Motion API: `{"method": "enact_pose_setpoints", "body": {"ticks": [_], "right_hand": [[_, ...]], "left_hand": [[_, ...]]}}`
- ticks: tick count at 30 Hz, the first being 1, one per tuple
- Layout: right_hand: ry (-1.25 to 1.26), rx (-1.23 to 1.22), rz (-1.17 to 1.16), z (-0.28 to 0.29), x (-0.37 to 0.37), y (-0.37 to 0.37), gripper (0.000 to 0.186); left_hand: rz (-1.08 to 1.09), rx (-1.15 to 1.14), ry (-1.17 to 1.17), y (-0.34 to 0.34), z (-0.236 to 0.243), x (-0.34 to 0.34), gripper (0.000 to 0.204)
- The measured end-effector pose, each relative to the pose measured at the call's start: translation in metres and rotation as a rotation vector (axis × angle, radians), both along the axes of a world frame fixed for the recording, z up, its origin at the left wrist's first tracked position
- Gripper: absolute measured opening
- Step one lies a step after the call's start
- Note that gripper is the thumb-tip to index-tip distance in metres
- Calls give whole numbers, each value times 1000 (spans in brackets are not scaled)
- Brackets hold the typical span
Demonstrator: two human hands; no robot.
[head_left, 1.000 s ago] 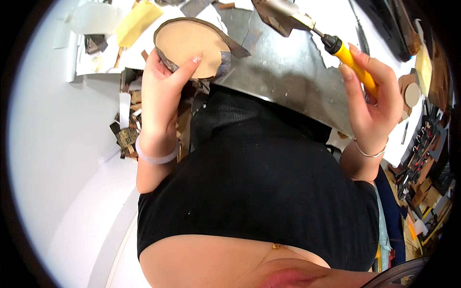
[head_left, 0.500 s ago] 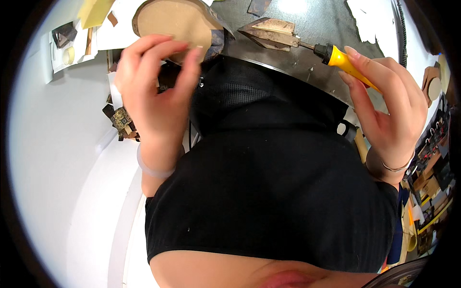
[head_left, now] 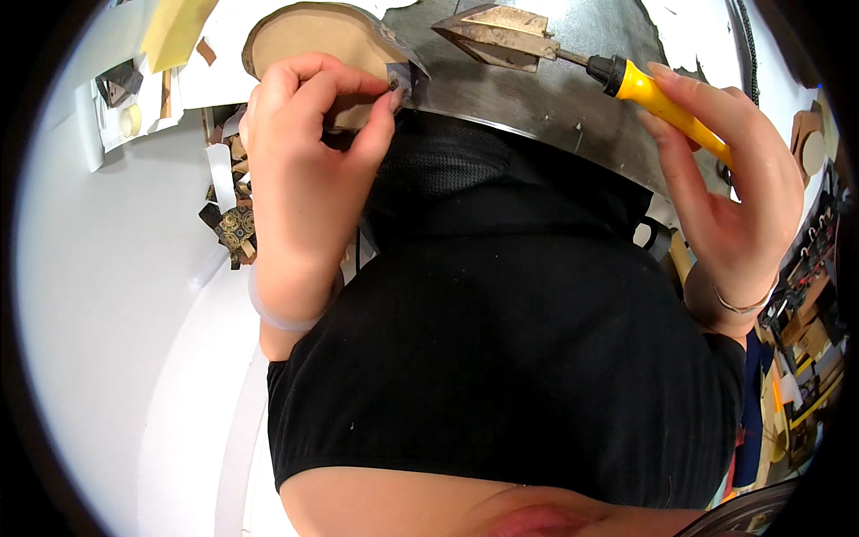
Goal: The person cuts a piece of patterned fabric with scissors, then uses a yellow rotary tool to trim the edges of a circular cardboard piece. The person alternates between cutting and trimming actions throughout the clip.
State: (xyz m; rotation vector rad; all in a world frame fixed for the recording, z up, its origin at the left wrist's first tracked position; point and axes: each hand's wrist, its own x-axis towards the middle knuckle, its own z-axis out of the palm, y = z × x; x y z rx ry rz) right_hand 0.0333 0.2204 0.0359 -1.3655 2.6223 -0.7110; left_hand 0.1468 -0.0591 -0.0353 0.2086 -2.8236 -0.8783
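Note:
A tan panel with a rounded edge (head_left: 313, 40) lies at the far left of the work surface, with dark patterned material (head_left: 407, 70) along its right side. My left hand (head_left: 300, 152) is over the panel's near edge, thumb and forefinger pinched together at the patterned material; what they hold is too small to make out. My right hand (head_left: 747, 170) grips the yellow handle of a tool (head_left: 667, 103) between thumb and fingers. This tool has a black collar, a thin metal shaft and a pointed, folded metal head (head_left: 497, 36) directed to the left above the grey metal plate (head_left: 573, 98).
Patterned scraps (head_left: 235, 228) lie in a pile left of my body. A yellow sheet (head_left: 179, 31) and a small tape roll (head_left: 131, 120) are at the far left. A black cord (head_left: 750, 54) runs along the right. Cluttered tools and boards fill the right rim.
My left hand has moved slightly right, its thumb and forefinger closing at the panel's patterned edge. The yellow-handled tool has shifted slightly, still in my right hand.

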Motion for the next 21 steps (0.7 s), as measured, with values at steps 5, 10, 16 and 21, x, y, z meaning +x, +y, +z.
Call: {"method": "enact_pose_setpoints", "body": {"ticks": [5,10,16,21], "right_hand": [[-15,99,63,5,1,1,34],[31,242,154,10,0,3,34],[57,216,116,1,9,-1,32],[23,180,62,-7,16,-8,30]], "left_hand": [[-21,126,-45,1,4,-1,14],[18,241,-74,3,7,-6,11],[88,227,-117,3,8,-15,11],[91,171,-113,5,4,-19,13]]}}
